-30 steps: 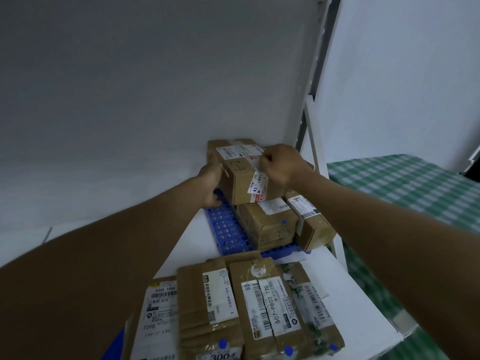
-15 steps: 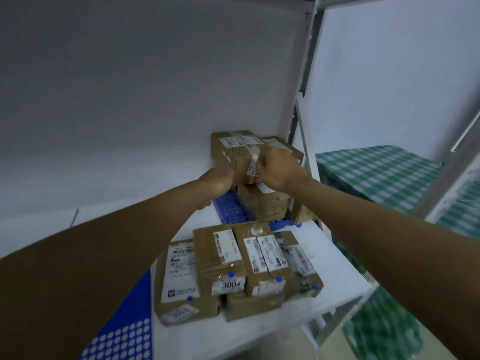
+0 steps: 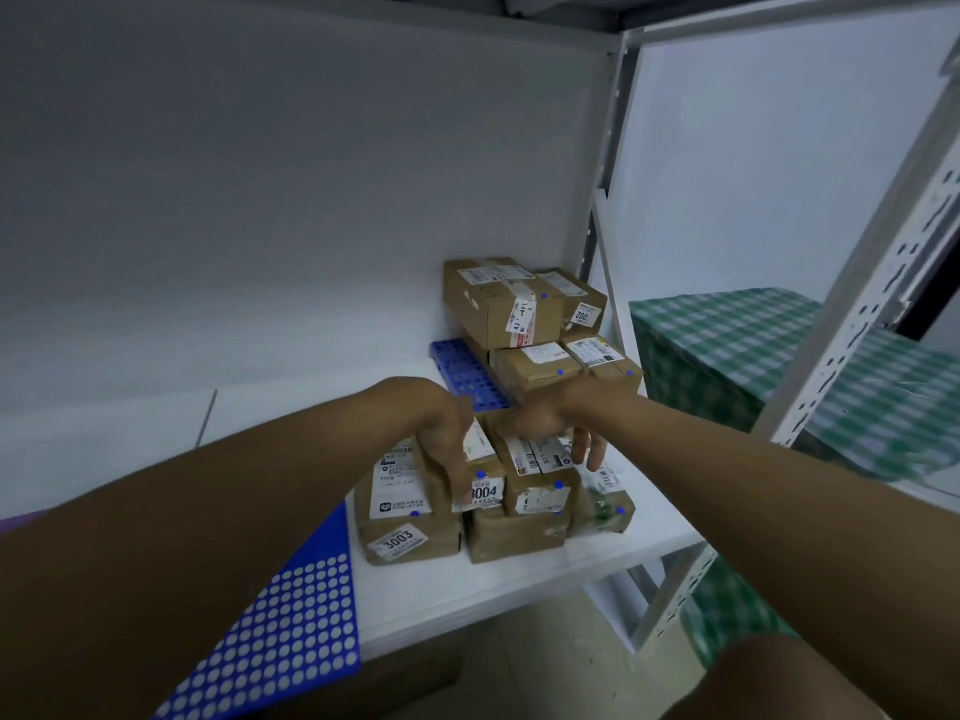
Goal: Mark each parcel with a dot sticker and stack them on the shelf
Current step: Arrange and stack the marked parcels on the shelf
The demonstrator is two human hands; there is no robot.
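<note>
At the back of the white shelf brown parcels are stacked two high on a blue perforated mat. The top parcel carries a blue dot and nothing touches it. A second group of parcels stands near the front edge, among them one labelled 3003 and one labelled 3004. My left hand hovers over the 3004 parcel with fingers loosely bent downward, holding nothing. My right hand hangs over the neighbouring parcel, fingers relaxed. A blue dot sticker sheet lies at the front left.
The shelf's white back wall rises behind the stacks. Perforated metal uprights frame the right side. Beyond them stands a surface with a green checked cloth. The floor shows below the shelf's front edge.
Both hands have let go of the top parcel on the back stack and drawn back towards me, over the front parcels. The view has pulled away from the shelf.
</note>
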